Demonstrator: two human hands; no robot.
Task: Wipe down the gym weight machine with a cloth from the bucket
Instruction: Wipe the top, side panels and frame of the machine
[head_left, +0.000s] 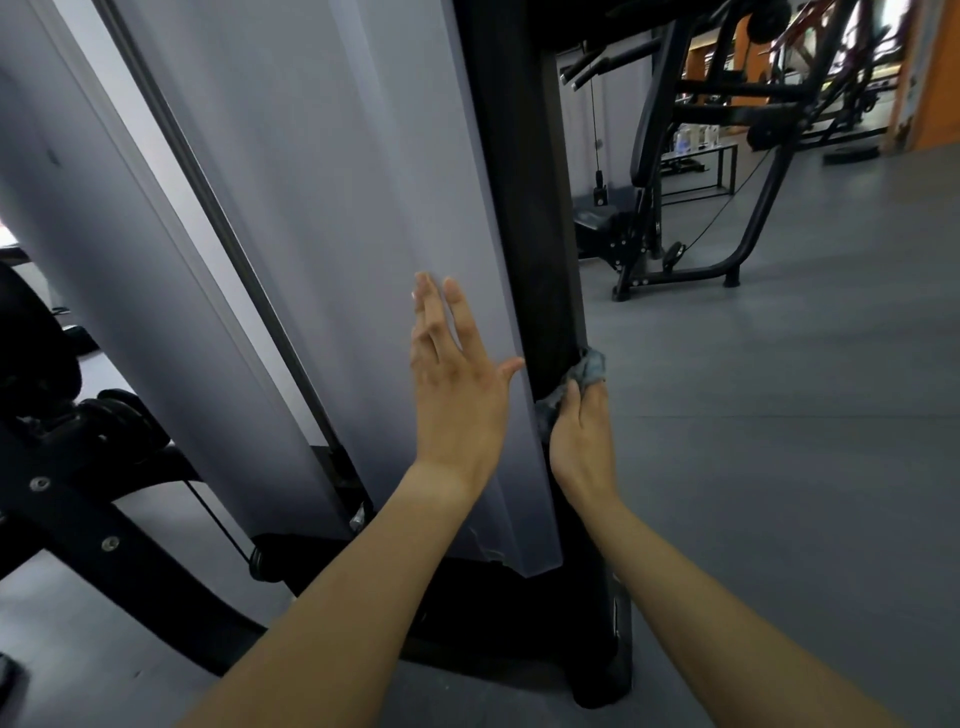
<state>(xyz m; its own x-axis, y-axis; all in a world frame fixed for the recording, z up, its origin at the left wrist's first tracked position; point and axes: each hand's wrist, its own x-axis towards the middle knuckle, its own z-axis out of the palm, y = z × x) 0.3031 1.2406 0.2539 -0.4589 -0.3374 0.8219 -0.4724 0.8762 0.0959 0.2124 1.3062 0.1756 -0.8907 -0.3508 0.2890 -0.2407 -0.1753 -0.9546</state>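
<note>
Cloth (589, 370): bunched against the black upright post (519, 208) — much of it hidden under the right hand (579, 441) and behind the post's edge.
Right fingertips: buried in the cloth.
Post: top cut off by the upper edge.
Grey panel (337, 208), left of the post: top cut off too.
Far machines (779, 78), right of the post: blurred.
Shelf items (696, 137), right of the post: too small to tell.
Dark frame (78, 493), far left of the post: cropped by the left edge.

Commercial gym: weight machine (493, 613) w/ grey shroud (337, 208) & black steel upright (514, 182) up close, cable station (644, 218) w/ pulley wheel (674, 255) behind, more black-framed equip. (810, 88) in bkgd, weight plate (849, 154) on grey rubber-look floor (779, 415).
</note>
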